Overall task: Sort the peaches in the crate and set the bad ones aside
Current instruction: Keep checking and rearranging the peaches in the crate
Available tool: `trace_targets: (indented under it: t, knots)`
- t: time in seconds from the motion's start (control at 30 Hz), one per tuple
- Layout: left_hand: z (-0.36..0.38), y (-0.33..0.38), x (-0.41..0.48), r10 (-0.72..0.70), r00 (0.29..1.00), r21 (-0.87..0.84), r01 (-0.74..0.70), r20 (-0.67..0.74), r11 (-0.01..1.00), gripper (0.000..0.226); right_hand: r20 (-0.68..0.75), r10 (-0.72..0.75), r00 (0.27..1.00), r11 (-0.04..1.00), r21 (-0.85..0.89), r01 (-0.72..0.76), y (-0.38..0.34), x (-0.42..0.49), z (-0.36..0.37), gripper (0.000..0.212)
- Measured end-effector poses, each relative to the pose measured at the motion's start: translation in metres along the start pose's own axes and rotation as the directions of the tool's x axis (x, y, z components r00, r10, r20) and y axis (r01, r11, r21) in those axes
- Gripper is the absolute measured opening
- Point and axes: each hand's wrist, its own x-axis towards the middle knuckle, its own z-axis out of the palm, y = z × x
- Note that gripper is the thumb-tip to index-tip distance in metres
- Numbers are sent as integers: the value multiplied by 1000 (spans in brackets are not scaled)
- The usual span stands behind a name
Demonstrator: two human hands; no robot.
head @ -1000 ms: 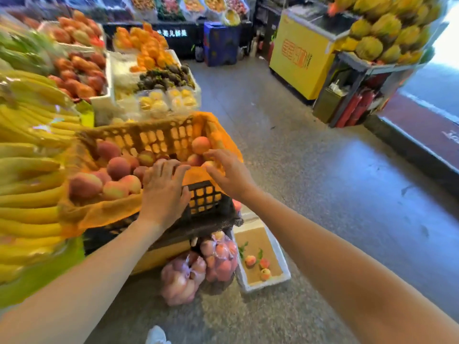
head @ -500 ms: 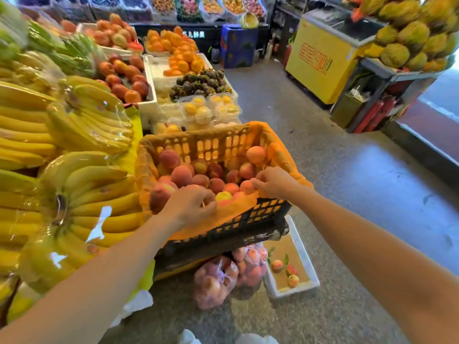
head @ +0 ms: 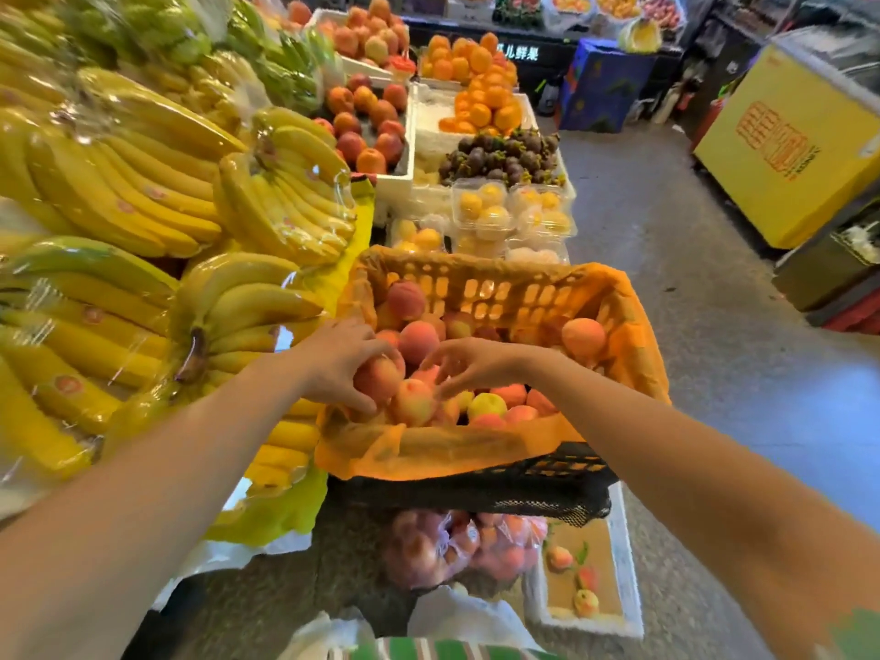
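A black plastic crate [head: 495, 490] lined with orange plastic [head: 443, 450] holds several pink and yellow peaches. My left hand [head: 333, 359] reaches in from the left, its fingers curled around a reddish peach [head: 378, 378] near the crate's front left. My right hand [head: 469, 366] comes in from the right, fingers spread and touching the peaches beside it, with its fingertips on a pink-yellow peach [head: 412, 402]. A single peach [head: 583, 336] rests high against the right wall.
A white foam box [head: 631, 583] on the floor below the crate holds three peaches. Bagged peaches [head: 457, 550] lie under the crate. Wrapped bananas [head: 143, 231] crowd the left. Mangosteens [head: 500, 154], oranges and clamshell boxes stand behind. A yellow freezer [head: 785, 150] is at the right across the aisle.
The view has moved closer and to the left. My left hand went from the front rim into the crate and closed around a peach. My right hand shifted left across the pile.
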Motion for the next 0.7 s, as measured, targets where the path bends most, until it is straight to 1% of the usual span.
trace_targets:
  t: [0.07, 0.1, 0.17, 0.23, 0.27, 0.3, 0.33, 0.4, 0.43, 0.47, 0.5, 0.53, 0.57, 0.6, 0.63, 0.7]
  knots:
    - [0, -1, 0, -16, 1000, -38, 15, -27, 999, 67, 61, -19, 998, 995, -98, 25, -1, 14, 8, 55]
    - [0, 0, -1, -14, 998, -70, 10, -54, 997, 65, 60, -33, 998, 985, -168, 43, -3, 18, 13, 62]
    - [4, -1, -1, -21, 990, -178, -4, -137, 984, 61, 13, -92, 996, 943, -320, 91, -5, 23, 22, 76]
    - [8, -4, -1, -94, 975, -350, 17, -203, 937, 60, -66, -187, 980, 903, -405, 145, -6, 25, 29, 75]
    - [8, -4, -1, -155, 964, -450, 42, -218, 892, 59, -82, -221, 972, 901, -399, 171, -5, 25, 30, 71]
    - [6, -4, 1, -223, 950, -555, 66, -220, 829, 59, -81, -234, 969, 916, -351, 192, -5, 22, 28, 68]
    - [3, -3, 3, -293, 934, -649, 95, -205, 755, 60, -70, -223, 972, 945, -260, 198, -2, 22, 23, 65]
    - [-6, -1, 11, -388, 911, -805, 124, -139, 580, 58, -55, -159, 986, 987, 10, 159, 7, 19, 10, 59]
    - [-10, -1, 17, -407, 909, -873, 122, -93, 471, 55, -55, -130, 990, 970, 199, 138, 9, 16, 2, 56]
    - [-15, -1, 22, -406, 912, -931, 100, -55, 350, 55, -57, -107, 993, 910, 397, 120, 13, 13, -8, 56]
    - [-18, -2, 27, -388, 921, -974, 69, -21, 217, 56, -56, -77, 995, 830, 550, 95, 16, 7, -17, 61]
    - [-22, -1, 33, -358, 934, -994, 48, 10, 97, 56, -68, -50, 996, 765, 639, 82, 18, 0, -26, 62]
    - [-26, -1, 40, -320, 947, -1000, 23, 21, 2, 52, -89, -37, 995, 718, 690, 88, 20, -6, -34, 55]
    - [-30, 0, 47, -285, 958, -998, 8, 25, -60, 45, -111, -28, 993, 701, 707, 99, 21, -13, -41, 43]
    - [-35, 2, 54, -256, 966, -994, 7, 36, -112, 39, -132, -22, 991, 665, 738, 113, 24, -17, -47, 36]
    - [-42, 3, 70, -214, 974, -976, 21, 69, -219, 44, -159, -5, 987, 627, 768, 127, 34, -23, -54, 45]
